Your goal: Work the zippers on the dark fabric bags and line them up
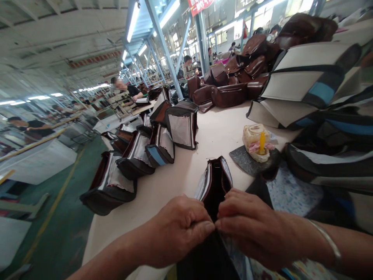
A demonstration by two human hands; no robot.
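Close in front of me a dark bag piece (216,186) stands on the table, its mouth facing up, with whitish lining and dark red edges on its sides. My left hand (183,229) pinches its near edge, thumb pressed against the curled fingers. Right beside it, my right hand (256,225) grips the same edge from the other side, fingers bent together. The two hands almost touch at the thumbs. A bracelet (326,241) circles the right wrist. Black material hangs below the hands, and the fingertips hide the exact spot they hold.
Several similar bag pieces (116,182) line the left side of the pale table (215,126). A glue container with a yellow stick (262,143) sits on a dark slab (240,159). Brown bags (230,93) are heaped behind; larger grey pieces (303,85) are stacked right. Other people work farther back.
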